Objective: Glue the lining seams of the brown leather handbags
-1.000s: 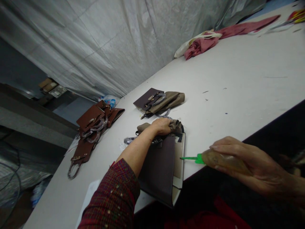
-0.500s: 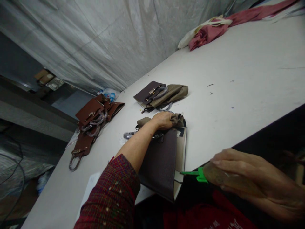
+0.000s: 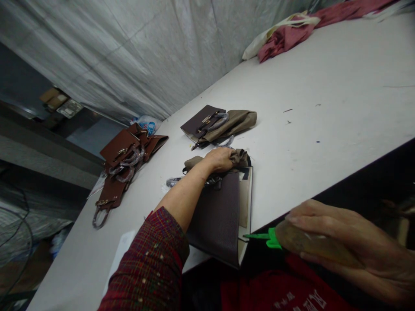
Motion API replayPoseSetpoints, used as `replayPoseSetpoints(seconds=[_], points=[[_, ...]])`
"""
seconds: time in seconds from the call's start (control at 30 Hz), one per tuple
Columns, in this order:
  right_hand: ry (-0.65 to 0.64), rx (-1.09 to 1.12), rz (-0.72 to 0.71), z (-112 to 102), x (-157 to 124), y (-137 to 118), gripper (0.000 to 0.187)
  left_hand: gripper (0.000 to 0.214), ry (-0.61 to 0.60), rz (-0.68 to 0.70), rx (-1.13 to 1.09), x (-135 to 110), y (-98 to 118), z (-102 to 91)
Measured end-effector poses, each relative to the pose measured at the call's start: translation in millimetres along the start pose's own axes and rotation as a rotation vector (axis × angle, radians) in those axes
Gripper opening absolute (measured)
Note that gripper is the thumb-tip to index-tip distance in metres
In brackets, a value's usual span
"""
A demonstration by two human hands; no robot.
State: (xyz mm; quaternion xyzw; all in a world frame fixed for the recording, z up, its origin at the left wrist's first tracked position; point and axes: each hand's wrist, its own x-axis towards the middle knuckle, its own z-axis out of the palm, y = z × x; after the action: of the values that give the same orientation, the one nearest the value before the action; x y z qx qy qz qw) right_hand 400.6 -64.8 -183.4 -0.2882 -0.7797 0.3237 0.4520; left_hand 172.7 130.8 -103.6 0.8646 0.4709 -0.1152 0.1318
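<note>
A dark brown handbag (image 3: 215,216) lies near the table's front edge, its side opening showing a pale inner face. My left hand (image 3: 222,159) is closed on the bunched olive lining (image 3: 240,158) at the bag's far end. At the lower right, my right hand (image 3: 343,242) grips a squeeze bottle (image 3: 301,242) of yellowish-brown liquid. Its green nozzle (image 3: 259,236) points left, with the tip at the bag's open side edge; whether it touches cannot be made out. A plastic-wrapped handle (image 3: 175,181) sticks out left of my forearm.
Behind lies another dark brown bag (image 3: 204,121) with olive lining. Brown bag pieces (image 3: 121,160) with wrapped handles are piled at the left. Reddish cloth (image 3: 285,41) rests at the back right, by a grey sheet curtain (image 3: 145,52). White paper (image 3: 121,250) lies near my left sleeve.
The view has shifted slightly, so the table things sit a little higher. Both hands keep their holds, and the nozzle tip stays at the bag's side edge.
</note>
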Motion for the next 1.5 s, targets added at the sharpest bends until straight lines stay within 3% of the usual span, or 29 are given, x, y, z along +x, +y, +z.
replayPoseSetpoints(seconds=[0.1,0.27,0.4,0.53,0.67,0.83,0.9,1.03,1.2,1.37,1.5], points=[[-0.065,-0.058,-0.051,-1,-4,3,0.049,0.02,0.024,-0.009,-0.007,1,-3,2.1],[-0.096,-0.012,0.141,-3,-3,-1,0.023,0.02,0.063,-0.015,-0.025,0,-8,6.9],[-0.01,-0.051,0.174,-4,-1,-4,0.023,0.019,0.099,-0.021,-0.036,-2,-9,9.8],[-0.071,0.008,0.319,-5,0,-4,0.018,0.02,0.127,-0.024,-0.025,-2,-11,12.3],[0.043,-0.001,0.366,-5,2,-9,0.022,0.022,0.146,-0.03,-0.024,-3,-12,14.0],[0.05,0.067,0.453,-4,2,-13,0.024,0.023,0.166,-0.038,-0.026,-5,-10,14.4],[0.08,0.068,0.45,-4,1,-14,0.025,0.024,0.168,-0.044,-0.033,-6,-10,14.1],[0.002,0.068,0.404,-3,2,-16,0.022,0.026,0.167,-0.048,-0.039,-7,-9,13.8],[0.153,-0.1,0.295,0,1,-13,0.024,0.025,0.177,-0.042,-0.035,-7,-10,14.4],[-0.008,0.03,0.367,2,-5,-11,0.022,0.022,0.17,-0.067,-0.019,-7,-10,15.0],[0.102,0.014,0.397,2,-6,-12,0.028,0.024,0.18,-0.072,0.005,-7,-10,16.1]])
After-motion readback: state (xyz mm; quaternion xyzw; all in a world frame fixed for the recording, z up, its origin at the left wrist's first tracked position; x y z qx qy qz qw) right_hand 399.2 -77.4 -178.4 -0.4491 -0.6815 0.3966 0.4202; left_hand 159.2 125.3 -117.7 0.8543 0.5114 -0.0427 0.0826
